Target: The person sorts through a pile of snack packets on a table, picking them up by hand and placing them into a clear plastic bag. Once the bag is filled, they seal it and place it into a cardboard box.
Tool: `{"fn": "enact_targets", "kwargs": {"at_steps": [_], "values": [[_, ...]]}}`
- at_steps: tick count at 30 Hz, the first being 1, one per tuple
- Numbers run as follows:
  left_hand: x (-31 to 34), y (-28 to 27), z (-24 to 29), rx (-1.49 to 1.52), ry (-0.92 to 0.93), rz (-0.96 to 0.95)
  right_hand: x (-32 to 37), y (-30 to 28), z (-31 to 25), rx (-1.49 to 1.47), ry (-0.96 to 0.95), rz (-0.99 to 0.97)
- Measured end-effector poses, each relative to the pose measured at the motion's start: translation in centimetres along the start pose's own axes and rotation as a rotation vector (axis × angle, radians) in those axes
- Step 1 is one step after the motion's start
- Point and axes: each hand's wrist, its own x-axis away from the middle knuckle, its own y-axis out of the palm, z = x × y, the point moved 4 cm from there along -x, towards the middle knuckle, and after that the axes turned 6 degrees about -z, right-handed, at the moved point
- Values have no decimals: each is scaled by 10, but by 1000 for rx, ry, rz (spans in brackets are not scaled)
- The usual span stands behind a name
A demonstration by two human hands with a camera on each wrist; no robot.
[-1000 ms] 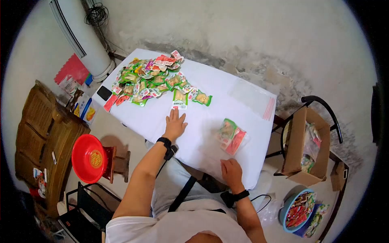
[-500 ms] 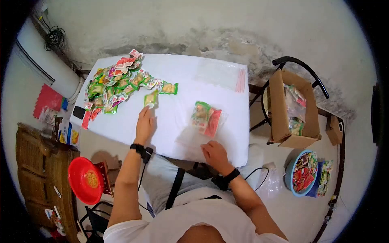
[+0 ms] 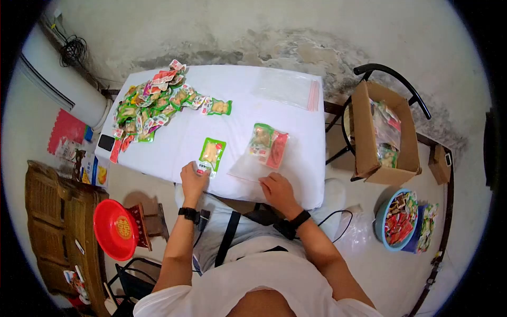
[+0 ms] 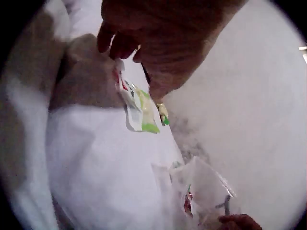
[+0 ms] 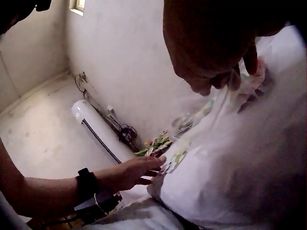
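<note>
My left hand (image 3: 195,182) pinches the near end of a green-edged snack packet (image 3: 212,151), which has pale food showing through its window. In the left wrist view that packet (image 4: 144,110) hangs tilted from the fingertips. Just right of it, my right hand (image 3: 280,193) grips the open edge of a clear plastic bag (image 3: 244,168). Inside the bag lie a green packet (image 3: 262,137) and a red one (image 3: 278,149), side by side. The right wrist view shows the bag's film (image 5: 230,98) bunched at the right fingers.
A heap of similar packets (image 3: 150,103) covers the table's far left, beside a phone (image 3: 106,142). Flat clear bags (image 3: 282,87) lie at the back right. Right of the table are a carton (image 3: 364,140) on a chair and a blue basin (image 3: 381,232) of packets; a red basin (image 3: 108,235) stands left.
My left hand has drawn one packet away from the heap, toward me and right, close to the bag. My right hand has taken hold of the bag's edge. The head view has turned.
</note>
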Motion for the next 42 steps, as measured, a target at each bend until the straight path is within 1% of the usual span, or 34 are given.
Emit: {"fn": "enact_targets", "kwargs": {"at_steps": [1, 3, 4, 6, 7, 9, 10, 12, 13, 15, 17, 19, 21, 25, 27, 28, 30, 31, 33, 34, 36, 37, 39, 40, 41, 42], "values": [[-4, 3, 4, 0, 3, 0, 0, 1, 0, -7, -4, -5], [-12, 10, 13, -139, -48, -131, -1, -1, -5, 0, 3, 9], [-14, 12, 13, -139, -46, -132, -2, -1, -7, 6, 8, 21], [-20, 17, 7, -4, -110, -126, -1, -1, -7, 13, 9, 12], [-23, 17, 4, -2, -107, -122, -1, 0, -7, 19, 10, 3], [-26, 24, -11, 190, -305, -334, -1, 0, -5, 25, 16, 2], [-26, 28, -20, 188, -303, -336, 1, 2, -5, 27, 25, -3], [-24, 32, -26, 330, -216, -340, 2, 3, -4, 30, 39, -1], [-21, 37, -29, 327, -222, -339, 3, 4, -4, 32, 50, -4], [-11, 17, 8, -11, -30, -134, 3, 8, -2, 23, 41, -18], [-3, 11, 35, -96, -35, -77, 1, 12, -4, 13, 22, -35], [-6, 22, 31, -55, -61, -88, 1, 9, -5, -6, 75, -26], [-10, 28, 28, -39, -135, -107, 0, 6, -8, 6, 68, -23], [-15, 29, 27, -67, -150, -77, 0, 6, -6, -21, 52, -10], [-14, 34, 15, 415, -287, -149, 0, 9, -2, -19, 49, -7], [-14, 37, 10, 415, -283, -154, 2, 10, 0, -16, 52, -7], [-12, 44, -7, 793, -333, -151, 3, 10, 1, -27, 55, -2], [-9, 40, -14, 791, -330, -156, 3, 10, 2, -40, 53, 1], [3, 22, -21, 984, -409, -256, 2, 9, -1, -36, 44, 22], [10, 10, -23, 981, -411, -261, 3, 7, -3, -32, 32, 40], [26, -12, -29, 1233, -537, -221, 2, 6, -3, -29, 44, 28], [34, -24, -29, 1232, -541, -220, 1, 6, -3, -26, 50, 15], [49, -41, -31, 1278, -504, -319, 1, 7, -4, -38, 51, 24], [55, -38, -48, 1314, -424, -399, 1, 8, -5, -45, 53, 36], [63, -42, -41, 1313, -427, -397, 1, 7, -6, -47, 53, 33], [74, -47, -25, 1340, -499, -444, 0, 5, -8, -59, 52, 44]]}}
